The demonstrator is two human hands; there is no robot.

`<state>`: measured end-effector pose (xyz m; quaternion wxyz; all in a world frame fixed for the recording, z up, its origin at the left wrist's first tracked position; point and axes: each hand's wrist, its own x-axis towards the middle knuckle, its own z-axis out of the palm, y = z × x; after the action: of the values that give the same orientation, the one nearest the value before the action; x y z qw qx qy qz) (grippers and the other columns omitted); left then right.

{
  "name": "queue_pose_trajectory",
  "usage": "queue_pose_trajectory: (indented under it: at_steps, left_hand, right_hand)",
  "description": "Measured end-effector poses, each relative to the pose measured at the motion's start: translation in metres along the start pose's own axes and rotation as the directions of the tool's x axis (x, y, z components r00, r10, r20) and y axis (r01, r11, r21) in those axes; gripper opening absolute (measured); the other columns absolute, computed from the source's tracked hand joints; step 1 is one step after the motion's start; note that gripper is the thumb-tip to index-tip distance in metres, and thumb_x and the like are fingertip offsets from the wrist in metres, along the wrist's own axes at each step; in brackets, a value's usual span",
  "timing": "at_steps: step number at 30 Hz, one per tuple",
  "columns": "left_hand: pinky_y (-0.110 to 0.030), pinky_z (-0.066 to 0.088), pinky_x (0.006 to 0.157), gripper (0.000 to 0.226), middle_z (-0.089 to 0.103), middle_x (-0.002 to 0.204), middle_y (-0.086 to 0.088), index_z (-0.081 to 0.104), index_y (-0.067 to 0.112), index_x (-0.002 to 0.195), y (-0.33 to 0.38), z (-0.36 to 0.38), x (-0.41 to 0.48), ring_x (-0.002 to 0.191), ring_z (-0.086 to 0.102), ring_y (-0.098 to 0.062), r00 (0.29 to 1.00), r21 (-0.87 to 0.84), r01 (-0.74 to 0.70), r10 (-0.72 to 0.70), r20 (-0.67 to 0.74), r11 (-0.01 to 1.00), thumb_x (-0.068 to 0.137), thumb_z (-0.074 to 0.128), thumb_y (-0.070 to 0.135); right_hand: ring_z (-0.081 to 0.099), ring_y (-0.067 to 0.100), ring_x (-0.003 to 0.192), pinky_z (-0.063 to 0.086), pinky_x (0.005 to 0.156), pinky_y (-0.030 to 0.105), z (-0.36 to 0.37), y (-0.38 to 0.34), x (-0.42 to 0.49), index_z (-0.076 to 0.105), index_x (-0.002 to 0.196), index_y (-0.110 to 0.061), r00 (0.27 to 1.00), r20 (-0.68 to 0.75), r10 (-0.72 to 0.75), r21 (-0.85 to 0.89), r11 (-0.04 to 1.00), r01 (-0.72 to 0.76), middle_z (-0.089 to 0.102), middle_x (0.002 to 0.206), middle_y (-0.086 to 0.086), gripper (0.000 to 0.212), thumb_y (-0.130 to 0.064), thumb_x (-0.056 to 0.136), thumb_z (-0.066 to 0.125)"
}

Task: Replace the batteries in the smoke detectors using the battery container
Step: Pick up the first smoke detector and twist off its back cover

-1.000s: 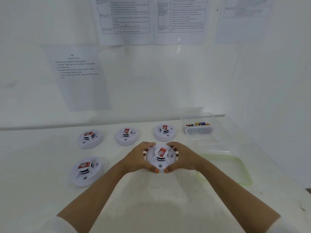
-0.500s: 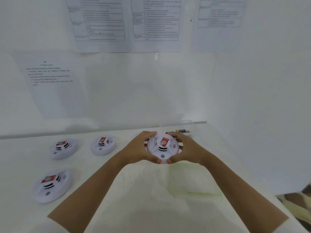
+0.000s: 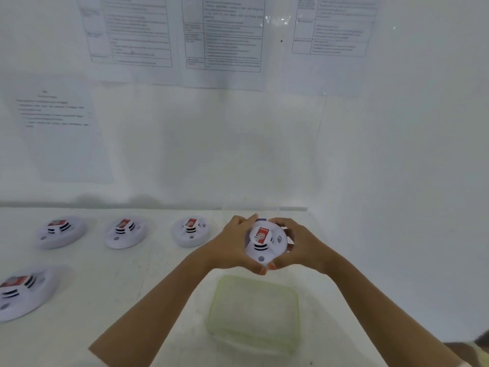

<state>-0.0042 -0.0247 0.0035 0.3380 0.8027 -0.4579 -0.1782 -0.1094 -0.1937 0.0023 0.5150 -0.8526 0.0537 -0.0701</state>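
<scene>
I hold a round white smoke detector (image 3: 265, 243) with a red label in both hands, lifted off the white table. My left hand (image 3: 232, 246) wraps its left rim and my right hand (image 3: 304, 247) wraps its right rim, thumbs meeting under its near edge. The battery container is almost fully hidden behind the held detector; only a dark sliver (image 3: 261, 220) shows at its top. Three more detectors stand in a row at the back: left (image 3: 61, 231), middle (image 3: 124, 233) and right (image 3: 191, 231). Another detector (image 3: 23, 291) lies at the near left.
A clear lid with a green rim (image 3: 255, 313) lies flat on the table just below my hands. Printed sheets (image 3: 222, 35) hang on the white wall behind. The table's right edge meets the side wall (image 3: 397, 181) close to my right arm.
The held detector went from resting on the table to lifted between both hands, further from me. The view swung right, then partly back, so the third back detector shows again.
</scene>
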Motion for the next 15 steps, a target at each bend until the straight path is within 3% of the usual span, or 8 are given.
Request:
queue_pose_trajectory:
  at_steps: [3, 6, 8, 10, 12, 15]
  left_hand:
    - [-0.029, 0.040, 0.101, 0.118, 0.027, 0.128, 0.003, 0.004, 0.026, 0.148, 0.003, 0.003, 0.008, 0.122, 0.034, -0.015, 1.000, 0.028, 0.023, -0.023, 0.019, 0.999, 0.063, 0.084, 0.033]
    - [-0.022, 0.043, 0.091, 0.108, 0.030, 0.126, 0.003, 0.014, 0.026, 0.145, 0.004, 0.001, 0.011, 0.117, 0.039, -0.016, 1.000, -0.014, 0.007, -0.007, -0.005, 1.000, 0.063, 0.084, 0.026]
    - [-0.018, 0.048, 0.083, 0.102, 0.038, 0.128, 0.003, 0.023, 0.029, 0.138, 0.001, -0.002, 0.011, 0.115, 0.046, -0.015, 1.000, -0.146, -0.010, 0.006, -0.023, 0.989, 0.059, 0.086, 0.020]
    - [-0.020, 0.052, 0.079, 0.098, 0.048, 0.126, 0.001, 0.028, 0.025, 0.135, -0.003, -0.003, 0.010, 0.112, 0.053, -0.017, 0.999, -0.353, -0.023, 0.013, -0.031, 0.935, 0.057, 0.084, 0.010]
    - [-0.025, 0.052, 0.084, 0.098, 0.053, 0.125, -0.002, 0.028, 0.020, 0.137, -0.008, -0.002, 0.008, 0.112, 0.057, -0.017, 0.999, -0.518, -0.035, 0.011, -0.049, 0.855, 0.056, 0.083, 0.005]
    - [-0.035, 0.049, 0.095, 0.098, 0.056, 0.128, -0.008, 0.032, 0.017, 0.137, -0.014, -0.002, 0.008, 0.118, 0.055, -0.022, 0.997, -0.582, -0.073, 0.043, -0.065, 0.810, 0.053, 0.082, 0.015]
  right_hand:
    - [0.052, 0.013, 0.113, 0.054, 0.086, 0.027, -0.004, 0.002, 0.002, 0.046, 0.126, -0.027, 1.000, -0.011, 0.004, 0.043, 0.999, -0.003, 0.052, 0.123, -0.005, 0.094, -0.028, 0.043, 0.089]
    - [0.056, 0.013, 0.111, 0.054, 0.084, 0.029, -0.009, 0.000, 0.006, 0.041, 0.131, -0.027, 1.000, 0.004, -0.026, 0.254, 0.967, 0.024, 0.052, 0.123, -0.004, 0.095, -0.036, 0.047, 0.085]
    - [0.060, 0.014, 0.105, 0.053, 0.083, 0.028, -0.011, -0.001, 0.010, 0.044, 0.131, -0.024, 0.999, -0.016, -0.045, 0.480, 0.876, 0.047, 0.057, 0.117, -0.002, 0.091, -0.047, 0.052, 0.084]
    - [0.061, 0.017, 0.098, 0.052, 0.086, 0.030, -0.011, -0.002, 0.015, 0.046, 0.131, -0.018, 0.999, -0.045, 0.031, 0.609, 0.793, 0.003, 0.060, 0.112, 0.003, 0.085, -0.055, 0.060, 0.075]
    - [0.059, 0.020, 0.094, 0.049, 0.091, 0.035, -0.008, -0.001, 0.018, 0.046, 0.130, -0.013, 0.990, 0.000, 0.138, 0.560, 0.820, -0.115, 0.060, 0.108, 0.006, 0.072, -0.052, 0.071, 0.060]
    - [0.062, 0.022, 0.092, 0.051, 0.091, 0.037, 0.003, 0.000, 0.018, 0.053, 0.124, -0.010, 0.965, 0.182, 0.187, 0.511, 0.821, -0.256, 0.064, 0.105, 0.008, 0.060, -0.050, 0.080, 0.053]
